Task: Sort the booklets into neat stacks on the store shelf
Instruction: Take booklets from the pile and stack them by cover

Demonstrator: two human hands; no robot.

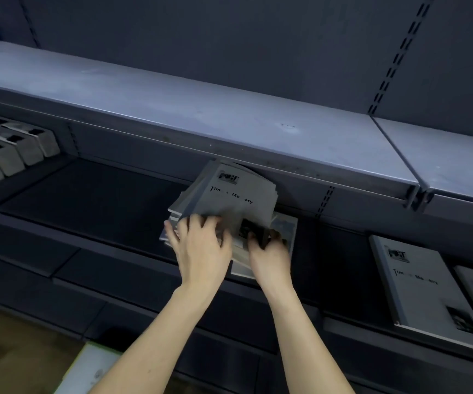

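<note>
While I've got both hands on this pile, quick note on how it feels from here. My left hand (201, 240) sits with fingers spread and curled over the near-left edge of the top booklet (229, 194), and my right hand (270, 248) pinches the near-right corner by the dark cover photo. That booklet is tilted up at the back, almost touching the underside of the upper shelf (229, 109). Under it is a messy stack of booklets (285, 226), corners fanned out, on the dark lower shelf (87, 194) about mid-way along.

Handling guess: thin, light, floppy paper with smooth covers, so they'll probably slide over each other. I'd squeeze the two long edges and tap them square rather than lift by a corner.

Readable bits: the cover says something like "Tim… Me…ory", middle letters washed out, with a small dark logo above that I can't read. Same cover on a flat booklet (420, 282) well off to the right. Grey boxes (10, 146) sit far left.
</note>
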